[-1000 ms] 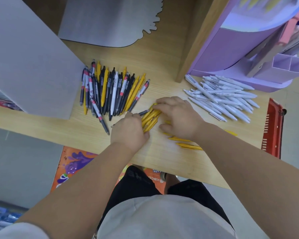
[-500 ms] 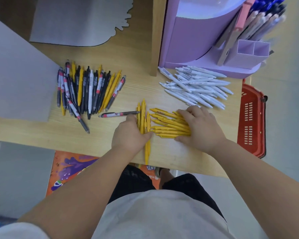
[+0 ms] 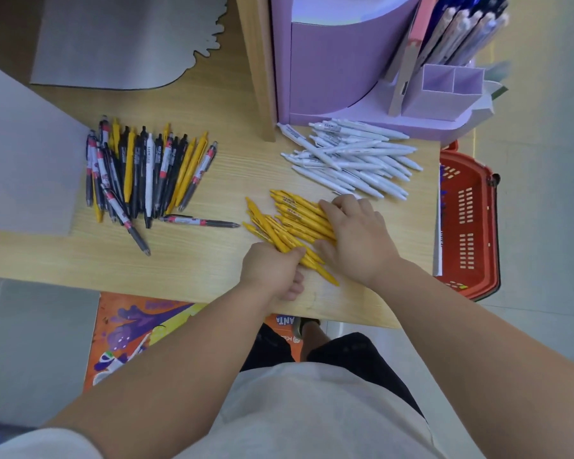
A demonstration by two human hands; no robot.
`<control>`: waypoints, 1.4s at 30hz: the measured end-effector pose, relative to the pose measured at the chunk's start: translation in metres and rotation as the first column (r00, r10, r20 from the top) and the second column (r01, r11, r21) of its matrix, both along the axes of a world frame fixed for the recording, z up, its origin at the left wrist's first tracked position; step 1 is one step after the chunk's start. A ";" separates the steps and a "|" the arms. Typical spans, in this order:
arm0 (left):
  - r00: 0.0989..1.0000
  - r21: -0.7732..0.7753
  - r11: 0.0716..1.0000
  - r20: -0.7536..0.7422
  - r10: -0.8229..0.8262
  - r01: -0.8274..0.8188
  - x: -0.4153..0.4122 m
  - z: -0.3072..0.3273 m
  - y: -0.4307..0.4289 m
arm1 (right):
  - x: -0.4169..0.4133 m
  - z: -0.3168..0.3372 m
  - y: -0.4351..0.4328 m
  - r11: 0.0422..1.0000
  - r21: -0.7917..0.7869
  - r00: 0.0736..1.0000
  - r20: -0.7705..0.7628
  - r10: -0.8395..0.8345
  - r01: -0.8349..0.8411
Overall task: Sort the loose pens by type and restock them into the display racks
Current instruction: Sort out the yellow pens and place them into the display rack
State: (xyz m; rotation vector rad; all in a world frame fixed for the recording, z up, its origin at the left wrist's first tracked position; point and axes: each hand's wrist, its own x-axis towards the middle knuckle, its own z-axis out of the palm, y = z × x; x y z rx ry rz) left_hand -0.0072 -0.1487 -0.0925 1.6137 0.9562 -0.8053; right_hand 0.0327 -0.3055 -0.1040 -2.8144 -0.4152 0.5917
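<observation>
head | my left hand (image 3: 269, 270) grips the near ends of the yellow pens (image 3: 292, 220) near the desk's (image 3: 196, 260) front edge | my right hand (image 3: 355, 236) curls over the same bundle | pen print too small to read | orange floor poster (image 3: 130, 329) shows "ANTA"

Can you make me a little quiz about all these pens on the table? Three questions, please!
1. True or false: the left hand and right hand both touch the yellow pens.
2. Which pens lie nearest the purple rack? A) white pens B) yellow pens C) mixed pile
3. Fill in: besides black and white pens, the mixed pile holds some ___ ones that have a pile of their own.

Key: 1 true; 2 A; 3 yellow.
</observation>
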 end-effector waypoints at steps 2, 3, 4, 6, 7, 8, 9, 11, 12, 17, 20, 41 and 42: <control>0.991 -0.046 0.992 -0.059 -0.119 0.116 0.001 0.004 0.000 | 0.001 -0.001 0.003 0.999 0.030 1.000 -0.014 -0.020 0.020; 0.979 -0.063 0.982 -0.095 -0.183 0.177 0.003 0.006 0.002 | 0.002 -0.001 0.004 0.998 0.054 0.999 -0.025 -0.034 0.035; 0.967 -0.055 0.973 -0.110 -0.228 0.223 0.004 0.006 0.007 | 0.003 -0.001 0.004 0.995 0.082 0.998 -0.038 -0.051 0.054; 0.959 0.098 0.954 -0.011 -0.283 0.282 0.009 0.003 0.023 | 0.004 -0.001 0.005 0.988 0.125 0.995 -0.061 -0.080 0.087; 0.941 0.218 0.929 0.097 -0.324 0.298 0.010 0.000 0.034 | 0.004 0.000 0.005 0.987 0.129 0.994 -0.069 -0.084 0.092; 0.893 0.346 0.883 0.201 -0.402 0.319 0.012 -0.002 0.046 | 0.003 0.000 0.006 0.988 0.122 0.994 -0.077 -0.084 0.093; 0.824 0.440 0.823 0.264 -0.501 0.359 0.012 -0.004 0.058 | 0.002 0.001 0.007 0.990 0.107 0.993 -0.087 -0.082 0.091; 0.627 0.552 0.654 0.276 -0.728 0.517 0.013 -0.006 0.075 | 0.001 0.003 0.010 0.994 0.061 0.991 -0.110 -0.079 0.086; 0.517 0.589 0.551 0.247 -0.819 0.592 0.013 -0.006 0.080 | 0.001 0.004 0.012 0.997 0.035 0.991 -0.114 -0.070 0.075; 0.341 0.688 0.398 0.226 -0.912 0.607 0.025 -0.010 0.080 | -0.002 -0.002 0.016 1.000 0.016 0.996 -0.093 0.005 -0.004; 0.322 0.694 0.390 0.235 -0.917 0.605 0.026 -0.015 0.074 | -0.002 -0.004 0.007 0.999 0.051 0.996 -0.086 0.013 -0.009; 0.435 0.666 0.450 0.204 -0.877 0.595 -0.015 -0.008 0.027 | -0.025 -0.005 -0.020 0.973 0.088 0.975 -0.034 0.218 -0.214; 0.437 0.658 0.460 0.215 -0.873 0.596 -0.017 -0.006 0.031 | -0.024 -0.004 -0.020 0.971 0.071 0.972 -0.040 0.230 -0.227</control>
